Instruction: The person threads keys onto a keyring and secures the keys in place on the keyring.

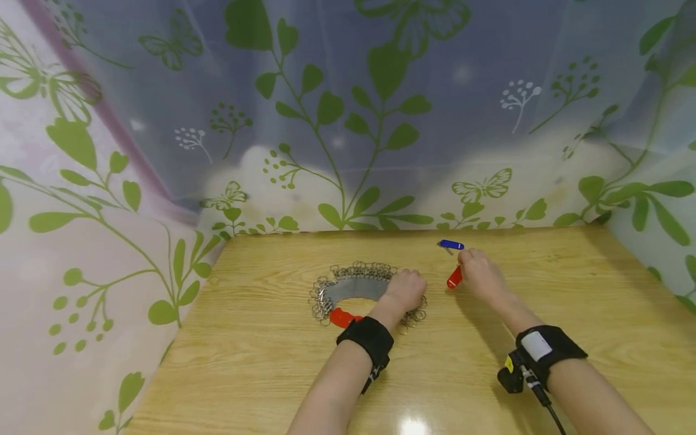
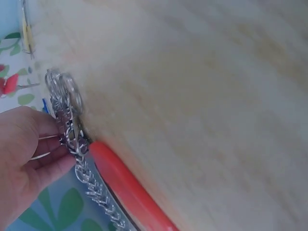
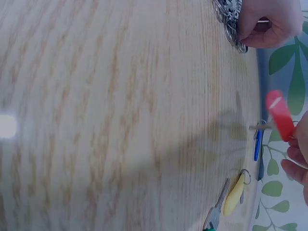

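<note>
A curved grey metal plate [image 1: 356,289] lies on the table, fringed with several metal rings [image 1: 321,296] and fitted with a red grip [image 1: 344,318]. My left hand [image 1: 405,290] is at its right end, and in the left wrist view the curled fingers pinch a thin metal ring [image 2: 41,156] beside the bunched rings. To the right, my right hand [image 1: 481,272] pinches a small red tag [image 1: 454,277] at its upper end. In the right wrist view this red tag hangs with a thin metal piece [image 3: 262,127] beside it.
A blue tag [image 1: 451,244] with a small metal piece lies beyond my right hand. The right wrist view shows a yellow item [image 3: 234,195] with a ring and a grey tool [image 3: 211,219] with a metal shaft. A patterned curtain [image 1: 348,151] borders the table's back edge.
</note>
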Tool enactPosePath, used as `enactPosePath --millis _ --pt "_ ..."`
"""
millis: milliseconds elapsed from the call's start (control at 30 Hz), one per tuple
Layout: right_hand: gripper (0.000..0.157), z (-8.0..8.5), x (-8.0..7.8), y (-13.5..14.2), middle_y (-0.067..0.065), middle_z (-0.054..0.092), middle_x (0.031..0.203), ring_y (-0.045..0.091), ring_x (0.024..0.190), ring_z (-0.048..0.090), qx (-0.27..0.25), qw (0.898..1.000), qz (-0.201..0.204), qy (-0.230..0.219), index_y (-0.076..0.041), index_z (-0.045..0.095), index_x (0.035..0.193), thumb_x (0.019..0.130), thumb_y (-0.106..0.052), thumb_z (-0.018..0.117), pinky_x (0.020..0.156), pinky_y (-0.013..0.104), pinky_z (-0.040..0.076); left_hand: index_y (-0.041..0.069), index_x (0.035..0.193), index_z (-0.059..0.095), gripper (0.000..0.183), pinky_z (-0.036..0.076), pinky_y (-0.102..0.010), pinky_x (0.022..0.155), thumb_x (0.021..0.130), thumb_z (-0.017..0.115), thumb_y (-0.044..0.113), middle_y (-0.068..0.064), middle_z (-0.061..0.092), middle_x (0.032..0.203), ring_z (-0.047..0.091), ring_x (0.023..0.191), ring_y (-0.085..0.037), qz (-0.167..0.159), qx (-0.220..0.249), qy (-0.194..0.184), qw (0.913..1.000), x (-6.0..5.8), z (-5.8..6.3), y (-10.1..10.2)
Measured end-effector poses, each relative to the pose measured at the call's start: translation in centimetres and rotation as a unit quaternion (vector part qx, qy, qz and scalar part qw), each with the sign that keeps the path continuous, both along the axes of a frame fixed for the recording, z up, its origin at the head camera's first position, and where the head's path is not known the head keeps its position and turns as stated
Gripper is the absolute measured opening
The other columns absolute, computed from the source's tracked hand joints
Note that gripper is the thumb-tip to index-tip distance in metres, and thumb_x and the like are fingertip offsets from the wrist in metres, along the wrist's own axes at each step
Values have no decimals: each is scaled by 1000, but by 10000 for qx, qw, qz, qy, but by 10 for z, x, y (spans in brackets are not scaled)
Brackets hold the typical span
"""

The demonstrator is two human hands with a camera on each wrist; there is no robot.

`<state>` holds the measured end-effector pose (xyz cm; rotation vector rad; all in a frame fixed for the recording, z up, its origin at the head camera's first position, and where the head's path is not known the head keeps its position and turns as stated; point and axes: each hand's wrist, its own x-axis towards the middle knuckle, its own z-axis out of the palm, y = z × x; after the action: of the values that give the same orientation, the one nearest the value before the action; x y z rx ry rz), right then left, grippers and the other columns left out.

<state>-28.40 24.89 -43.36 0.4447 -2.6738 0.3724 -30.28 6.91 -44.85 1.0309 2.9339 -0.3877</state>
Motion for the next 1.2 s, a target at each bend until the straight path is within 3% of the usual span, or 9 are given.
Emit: enactPosePath --millis 200,567,700,800,933,1033,1200 --pt "5 7 2 4 23 57 84 38 77 57 -203 9991 -307 -193 7 52 91 87 4 52 60 46 49 21 100 70 20 48 -26 76 97 51 20 -1 58 104 55 95 -16 -9 -74 44 10000 -3 4 -2" --pt "7 1 5 2 14 57 74 30 65 56 -165 9993 45 340 2 53 86 85 4 60 52 39 46 27 109 67 22 47 -31 76 97 50 31 2 58 110 54 100 -14 150 -739 129 9971 3 2 8" --pt "5 0 5 1 15 59 76 31 67 58 -228 9989 76 408 3 55 89 87 2 59 52 39 47 23 109 66 23 48 -31 75 95 51 34 2 59 108 57 97 -15 652 -137 -190 9976 3 3 5" --pt "5 1 5 0 16 60 78 32 68 58 -296 9985 27 465 3 56 88 87 1 60 53 40 47 19 110 64 27 48 -32 74 93 54 37 0 58 105 58 94 -17 1064 476 -367 9925 0 4 1" --pt "6 2 5 0 16 60 76 30 65 58 -422 9977 -63 533 3 56 86 85 0 61 53 40 47 16 115 62 29 48 -31 72 92 56 33 -2 59 105 59 92 -18 1255 1188 -500 9837 -4 4 -7" --pt "6 2 6 -1 14 59 74 28 63 56 -626 9971 -112 418 3 56 85 86 -1 60 53 40 46 13 114 61 27 48 -29 68 91 58 25 -4 61 103 60 87 -19 1333 1821 -718 9715 -5 5 -12" --pt "6 1 8 -5 13 59 76 25 64 55 -880 9960 -119 136 3 57 86 87 -3 59 56 40 46 9 92 59 10 40 -27 55 91 60 19 -4 57 80 54 65 -17 1491 2824 -1117 9410 -4 7 -20"
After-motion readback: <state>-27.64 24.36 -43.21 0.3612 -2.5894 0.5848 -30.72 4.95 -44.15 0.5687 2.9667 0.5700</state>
